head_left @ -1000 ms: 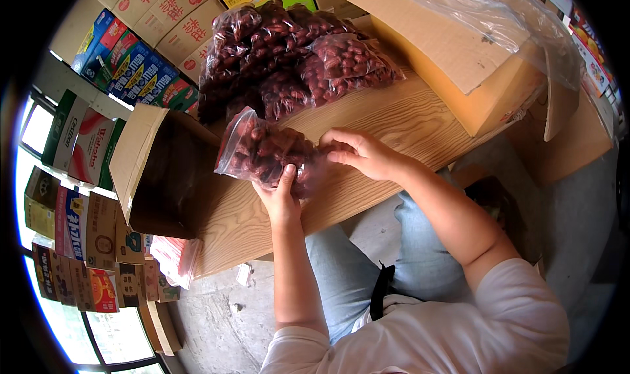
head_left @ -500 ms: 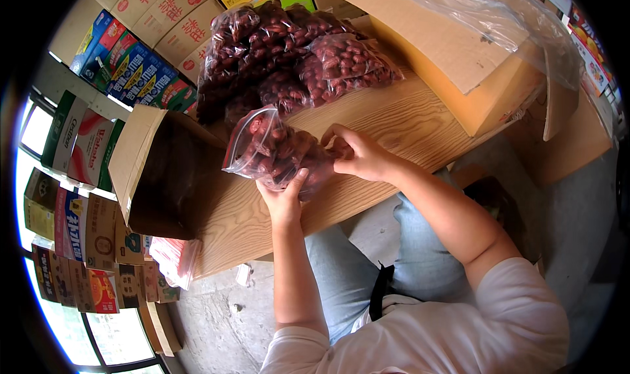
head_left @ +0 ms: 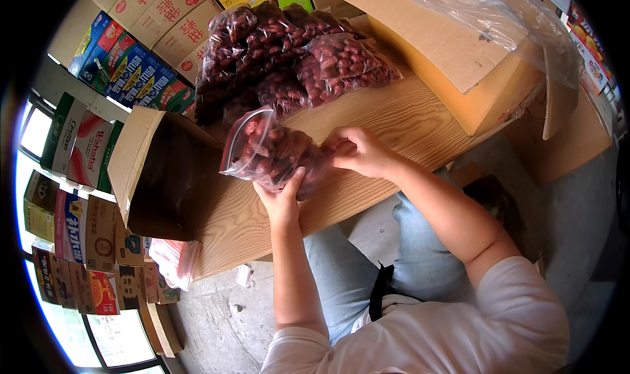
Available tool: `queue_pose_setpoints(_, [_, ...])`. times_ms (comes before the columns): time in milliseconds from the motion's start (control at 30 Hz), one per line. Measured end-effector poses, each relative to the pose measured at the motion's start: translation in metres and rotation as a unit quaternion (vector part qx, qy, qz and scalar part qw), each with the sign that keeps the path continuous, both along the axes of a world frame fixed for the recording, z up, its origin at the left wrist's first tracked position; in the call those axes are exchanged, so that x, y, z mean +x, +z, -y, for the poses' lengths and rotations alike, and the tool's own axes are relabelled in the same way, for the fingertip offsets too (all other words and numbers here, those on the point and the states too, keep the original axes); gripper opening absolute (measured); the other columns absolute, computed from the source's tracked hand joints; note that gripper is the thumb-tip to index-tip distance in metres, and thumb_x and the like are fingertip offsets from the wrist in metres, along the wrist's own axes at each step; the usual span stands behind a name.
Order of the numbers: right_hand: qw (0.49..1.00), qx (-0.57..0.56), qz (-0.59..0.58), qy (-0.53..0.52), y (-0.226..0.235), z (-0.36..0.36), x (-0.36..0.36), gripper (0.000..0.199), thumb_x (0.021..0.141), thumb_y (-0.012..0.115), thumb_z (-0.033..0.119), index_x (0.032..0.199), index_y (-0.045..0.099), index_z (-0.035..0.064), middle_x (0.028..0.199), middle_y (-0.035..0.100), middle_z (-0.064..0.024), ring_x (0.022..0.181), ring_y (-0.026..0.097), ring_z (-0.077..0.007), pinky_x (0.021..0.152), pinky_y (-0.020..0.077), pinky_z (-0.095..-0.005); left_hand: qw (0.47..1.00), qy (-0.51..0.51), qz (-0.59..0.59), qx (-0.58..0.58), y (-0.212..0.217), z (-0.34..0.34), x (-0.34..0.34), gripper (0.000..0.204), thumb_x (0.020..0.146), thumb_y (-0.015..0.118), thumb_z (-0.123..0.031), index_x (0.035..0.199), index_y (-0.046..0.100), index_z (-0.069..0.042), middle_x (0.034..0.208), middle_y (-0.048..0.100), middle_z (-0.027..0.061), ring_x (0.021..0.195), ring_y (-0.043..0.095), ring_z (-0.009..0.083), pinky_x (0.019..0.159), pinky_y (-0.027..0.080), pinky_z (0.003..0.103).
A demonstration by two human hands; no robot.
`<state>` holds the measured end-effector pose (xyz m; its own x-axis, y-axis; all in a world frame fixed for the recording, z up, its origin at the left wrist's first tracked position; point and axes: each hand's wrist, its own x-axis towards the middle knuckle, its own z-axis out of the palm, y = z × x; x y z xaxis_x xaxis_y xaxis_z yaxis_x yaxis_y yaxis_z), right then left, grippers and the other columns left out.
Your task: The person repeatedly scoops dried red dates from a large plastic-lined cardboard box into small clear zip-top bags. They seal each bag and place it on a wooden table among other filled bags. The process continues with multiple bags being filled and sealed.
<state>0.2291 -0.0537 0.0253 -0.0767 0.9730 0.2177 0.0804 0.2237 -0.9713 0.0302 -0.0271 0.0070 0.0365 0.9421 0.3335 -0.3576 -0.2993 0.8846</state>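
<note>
A clear zip bag of red dates [head_left: 268, 149] is tilted above the wooden table, its red-striped zip end toward the left. My left hand [head_left: 281, 200] is closed around its near side, thumb up along the plastic. At the bag's right end my right hand [head_left: 361, 154] has its fingers pinched together against the plastic; the fingertips are partly hidden. Just beyond lies a heap of similar filled date bags [head_left: 282, 59], dark red through the clear plastic.
An open cardboard box [head_left: 141, 170] stands on its side at the table's left, beside a pack of pinkish plastic bags [head_left: 174, 259]. A large carton [head_left: 453, 78] with loose plastic sheeting [head_left: 485, 16] sits at the right. Stacked boxes [head_left: 154, 13] line the back of the wooden table [head_left: 420, 114].
My right hand's fingers have drawn closer together at the bag's right end. My left hand and the bag have shifted very slightly left.
</note>
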Motion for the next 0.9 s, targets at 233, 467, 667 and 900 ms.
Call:
queue_pose_setpoints(233, [1.000,0.003,-0.027,0.016,0.002,0.000,0.000,0.020,0.073,0.072,0.005,0.092,0.066,0.0009,0.085,0.067,-0.0057,0.083,0.062,-0.0152,0.078,0.0491,-0.0293,0.998,-0.030,0.042,-0.032,0.001,0.002,0.001,0.076,0.072,0.074,0.005,0.134,0.031,-0.001,0.128,0.046,0.0133,0.116,0.049,0.0241,0.101,0.040,0.038])
queue_pose_setpoints(467, [0.998,0.054,0.032,0.021,0.000,0.001,0.001,0.018,0.077,0.071,0.007,0.091,0.060,0.0037,0.077,0.062,-0.0006,0.073,0.057,-0.0075,0.068,0.0449,-0.0221,0.998,-0.027,0.056,-0.011,0.003,0.005,0.002,0.077,0.072,0.074,0.005,0.135,0.030,-0.002,0.129,0.044,0.0133,0.117,0.048,0.0245,0.101,0.040,0.039])
queue_pose_setpoints(667, [0.998,0.031,0.036,0.044,0.009,0.002,0.008,0.029,0.078,0.073,0.009,0.102,0.056,0.0051,0.080,0.061,0.0004,0.076,0.059,-0.0078,0.068,0.0466,-0.0232,0.995,-0.021,0.095,-0.018,0.008,0.004,-0.001,0.076,0.073,0.074,0.002,0.135,0.030,-0.003,0.128,0.046,0.0130,0.116,0.049,0.0249,0.100,0.042,0.039])
queue_pose_setpoints(900, [0.989,0.105,0.095,0.047,0.010,0.005,0.005,0.034,0.071,0.076,-0.002,0.099,0.058,0.0038,0.094,0.060,-0.0021,0.081,0.060,-0.0115,0.076,0.0501,-0.0253,0.996,-0.027,0.083,-0.030,0.006,0.004,-0.002,0.073,0.073,0.074,0.002,0.133,0.033,-0.002,0.124,0.049,0.0128,0.113,0.051,0.0244,0.098,0.043,0.038])
